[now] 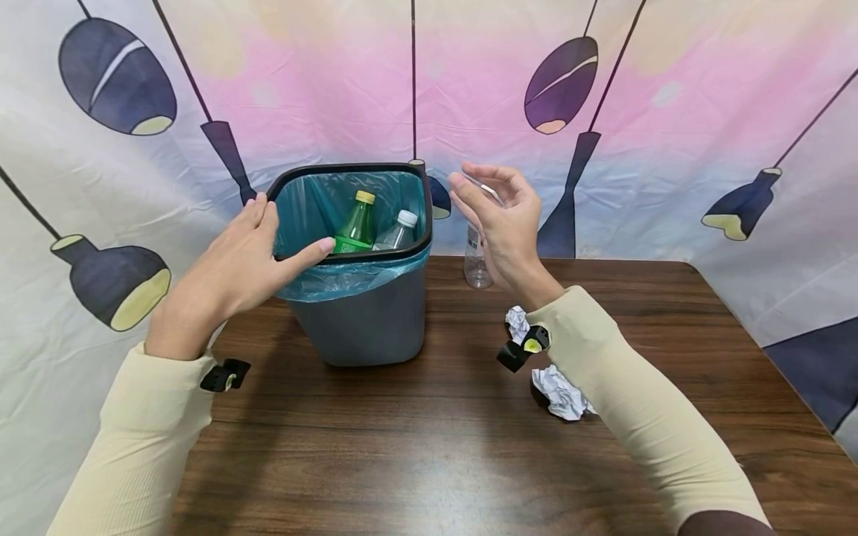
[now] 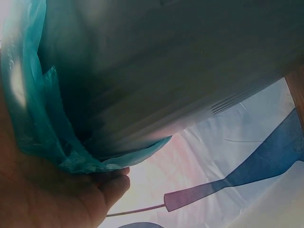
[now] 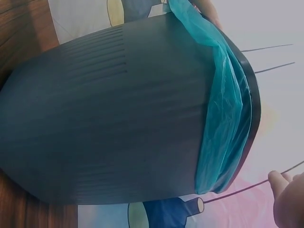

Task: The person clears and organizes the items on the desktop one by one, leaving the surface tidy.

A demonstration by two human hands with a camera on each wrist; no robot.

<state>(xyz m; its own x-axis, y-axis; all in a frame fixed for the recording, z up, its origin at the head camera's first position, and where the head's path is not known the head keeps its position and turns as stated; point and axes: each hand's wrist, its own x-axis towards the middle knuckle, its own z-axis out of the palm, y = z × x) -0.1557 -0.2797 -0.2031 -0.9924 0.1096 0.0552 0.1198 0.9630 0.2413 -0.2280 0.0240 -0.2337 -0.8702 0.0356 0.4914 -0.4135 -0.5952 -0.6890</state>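
Observation:
A grey bin (image 1: pixel 365 320) with a blue-green liner (image 1: pixel 348 279) folded over its black rim stands on the table. My left hand (image 1: pixel 231 260) rests on the rim's near left corner, thumb stretched along the front, fingers along the left side. In the left wrist view its fingers (image 2: pixel 114 187) lie by the liner's edge. Inside the bin are a green bottle (image 1: pixel 358 223) with a yellow cap and a clear bottle with a white cap (image 1: pixel 406 218). My right hand (image 1: pixel 506 216) is raised right of the bin, fingers loosely bent. Another clear bottle (image 1: pixel 477 268) stands behind it, partly hidden.
Two crumpled white paper balls, a smaller one (image 1: pixel 517 324) and a larger one (image 1: pixel 563 393), lie on the brown wooden table (image 1: pixel 402 461), under and beside the right forearm. A printed cloth (image 1: pixel 335 89) hangs behind the table and along its sides.

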